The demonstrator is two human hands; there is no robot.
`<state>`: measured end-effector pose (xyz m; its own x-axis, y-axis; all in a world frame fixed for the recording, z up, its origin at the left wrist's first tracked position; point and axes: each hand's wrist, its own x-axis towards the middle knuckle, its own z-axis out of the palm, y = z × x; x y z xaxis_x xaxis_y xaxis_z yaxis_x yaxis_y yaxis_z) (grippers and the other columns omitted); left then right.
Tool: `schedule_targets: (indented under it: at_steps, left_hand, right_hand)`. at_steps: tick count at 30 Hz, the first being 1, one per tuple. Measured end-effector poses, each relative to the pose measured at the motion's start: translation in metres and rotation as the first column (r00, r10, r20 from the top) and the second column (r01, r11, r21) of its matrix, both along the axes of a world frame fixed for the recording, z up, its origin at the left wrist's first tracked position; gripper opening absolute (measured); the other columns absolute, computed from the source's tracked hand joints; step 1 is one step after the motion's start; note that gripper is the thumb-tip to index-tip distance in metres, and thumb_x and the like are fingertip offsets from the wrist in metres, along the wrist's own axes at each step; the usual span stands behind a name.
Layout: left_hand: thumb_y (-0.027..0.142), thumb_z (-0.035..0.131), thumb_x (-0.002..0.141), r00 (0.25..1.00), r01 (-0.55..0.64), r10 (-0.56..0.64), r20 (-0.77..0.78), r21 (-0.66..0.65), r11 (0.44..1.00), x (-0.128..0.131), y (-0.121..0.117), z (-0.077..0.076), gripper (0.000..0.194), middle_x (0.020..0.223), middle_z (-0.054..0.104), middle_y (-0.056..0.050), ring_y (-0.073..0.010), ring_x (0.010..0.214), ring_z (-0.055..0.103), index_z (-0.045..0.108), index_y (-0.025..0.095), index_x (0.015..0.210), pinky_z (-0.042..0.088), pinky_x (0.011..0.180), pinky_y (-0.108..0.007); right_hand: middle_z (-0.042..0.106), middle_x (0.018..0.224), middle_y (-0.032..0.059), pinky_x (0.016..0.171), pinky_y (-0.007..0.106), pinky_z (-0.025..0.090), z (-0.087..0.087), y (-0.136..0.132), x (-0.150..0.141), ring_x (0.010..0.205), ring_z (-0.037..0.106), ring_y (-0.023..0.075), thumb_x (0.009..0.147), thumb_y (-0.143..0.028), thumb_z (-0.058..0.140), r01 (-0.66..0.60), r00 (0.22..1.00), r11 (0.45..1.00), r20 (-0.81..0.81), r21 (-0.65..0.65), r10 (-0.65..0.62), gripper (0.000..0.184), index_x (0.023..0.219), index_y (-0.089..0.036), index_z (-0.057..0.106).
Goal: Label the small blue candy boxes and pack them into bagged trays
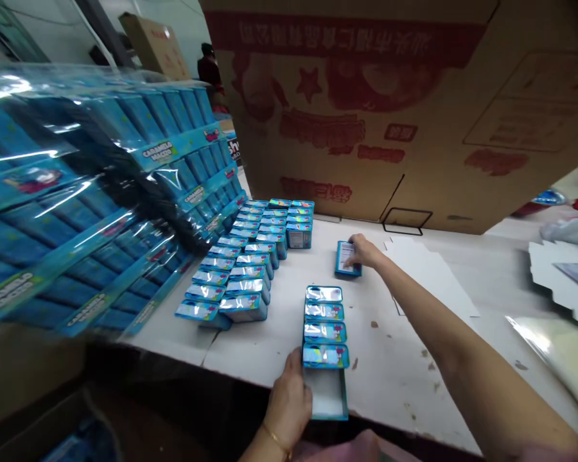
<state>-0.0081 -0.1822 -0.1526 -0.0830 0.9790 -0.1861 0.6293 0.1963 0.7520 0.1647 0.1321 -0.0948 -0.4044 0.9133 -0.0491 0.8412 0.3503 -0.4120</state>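
Observation:
My right hand [365,251] grips a small blue box [345,256] that lies on the table with its pale printed panel up. Nearer to me stands a shallow blue display tray [334,393] with several blue boxes [324,332] in a single row. The near end of the tray holds nothing, and its pale bottom shows. My left hand [289,393] holds the tray's left side near the front, fingers along the wall and partly hidden. To the left, more blue boxes [250,269] stand upright in packed rows on the table.
Tall stacks of plastic-wrapped blue displays [173,147] rise at the left. A big cardboard carton [366,115] stands across the back, with a thin black wire frame [407,220] before it. Flat white sheets [428,273] lie at right on the white table [380,385].

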Motion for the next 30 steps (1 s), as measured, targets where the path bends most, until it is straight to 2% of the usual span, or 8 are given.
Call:
schedule_targets:
  at_steps: [5, 10, 13, 16, 19, 23, 27, 30]
  left_hand:
    - [0.006, 0.039, 0.062, 0.996, 0.026, -0.024, -0.084, 0.019, 0.999, 0.0, 0.003, 0.009, 0.056, 0.111, 0.052, -0.017, -0.0242, 0.103, 0.052, 0.038, 0.009, 0.118, 0.039, 0.089, -0.035]
    - [0.023, 0.046, 0.07, 0.998, 0.006, 0.005, -0.062, 0.175, 0.985, -0.006, -0.015, 0.006, 0.052, 0.097, 0.055, -0.009, -0.0193, 0.086, 0.055, 0.038, 0.011, 0.12, 0.043, 0.082, -0.034]
    - [0.026, 0.044, 0.074, 0.999, -0.011, 0.021, -0.039, 0.221, 0.975, -0.007, -0.029, 0.003, 0.049, 0.089, 0.054, -0.006, -0.013, 0.065, 0.054, 0.039, 0.013, 0.121, 0.046, 0.072, -0.031]
    - [0.025, 0.042, 0.076, 0.999, -0.022, 0.031, -0.031, 0.258, 0.966, -0.004, -0.036, 0.001, 0.045, 0.087, 0.053, -0.005, -0.0095, 0.055, 0.049, 0.043, 0.013, 0.118, 0.046, 0.067, -0.029]
    - [0.024, 0.042, 0.075, 0.999, -0.047, 0.053, -0.012, 0.288, 0.956, -0.001, -0.037, 0.0, 0.04, 0.086, 0.053, -0.005, -0.0093, 0.055, 0.049, 0.048, 0.013, 0.113, 0.046, 0.065, -0.028]
    - [0.022, 0.042, 0.075, 0.995, -0.096, 0.089, 0.038, 0.302, 0.948, 0.002, -0.039, 0.0, 0.038, 0.086, 0.053, -0.005, -0.0103, 0.058, 0.05, 0.048, 0.012, 0.111, 0.046, 0.064, -0.028]
    - [0.02, 0.04, 0.077, 0.995, -0.095, 0.086, 0.04, 0.349, 0.932, 0.004, -0.043, 0.0, 0.036, 0.092, 0.054, -0.008, -0.0149, 0.077, 0.053, 0.046, 0.013, 0.112, 0.044, 0.075, -0.031]
    - [0.024, 0.041, 0.079, 0.996, -0.087, 0.071, 0.062, 0.329, 0.94, 0.001, -0.045, 0.002, 0.037, 0.092, 0.054, -0.007, -0.0156, 0.08, 0.053, 0.046, 0.014, 0.114, 0.044, 0.077, -0.032]
  right_hand:
    - [0.057, 0.075, 0.001, 0.064, 0.032, 0.044, -0.002, -0.092, 0.072, 0.071, 0.054, 0.0175, 0.059, -0.03, 0.066, 0.117, 0.959, 0.991, -0.253, -0.059, -0.128, 0.028, 0.082, -0.02, 0.053]
    - [0.059, 0.091, 0.0061, 0.071, 0.037, 0.046, 0.021, -0.194, 0.123, 0.084, 0.054, 0.0206, 0.066, -0.03, 0.061, 0.261, 0.857, 0.96, -0.482, 0.104, -0.181, 0.02, 0.08, -0.02, 0.053]
    - [0.056, 0.103, 0.0074, 0.076, 0.039, 0.046, 0.045, -0.259, 0.124, 0.095, 0.053, 0.0216, 0.071, -0.027, 0.059, 0.197, 0.869, 0.951, -0.492, 0.239, -0.056, 0.018, 0.088, -0.022, 0.054]
    - [0.056, 0.104, 0.0067, 0.079, 0.038, 0.046, 0.056, -0.307, 0.093, 0.097, 0.053, 0.0201, 0.075, -0.021, 0.058, 0.078, 0.851, 0.938, -0.513, 0.336, 0.113, 0.014, 0.088, -0.022, 0.056]
    - [0.055, 0.104, 0.0062, 0.082, 0.035, 0.046, 0.047, -0.324, 0.048, 0.098, 0.051, 0.0177, 0.078, -0.016, 0.054, -0.055, 0.841, 0.892, -0.461, 0.449, 0.284, 0.015, 0.091, -0.022, 0.056]
    - [0.054, 0.111, 0.0084, 0.084, 0.033, 0.045, 0.018, -0.314, 0.002, 0.103, 0.047, 0.0186, 0.08, -0.01, 0.045, -0.243, 0.899, 0.792, -0.177, 0.56, 0.4, 0.025, 0.1, -0.019, 0.056]
    - [0.052, 0.117, 0.011, 0.093, 0.041, 0.038, -0.001, -0.307, -0.007, 0.109, 0.043, 0.0223, 0.082, -0.011, 0.041, -0.381, 0.908, 0.712, 0.091, 0.59, 0.41, 0.033, 0.113, -0.016, 0.052]
    - [0.053, 0.118, 0.0077, 0.1, 0.05, 0.027, 0.005, -0.306, -0.002, 0.114, 0.04, 0.0237, 0.083, -0.017, 0.043, -0.415, 0.896, 0.713, 0.116, 0.565, 0.429, 0.032, 0.114, -0.019, 0.052]
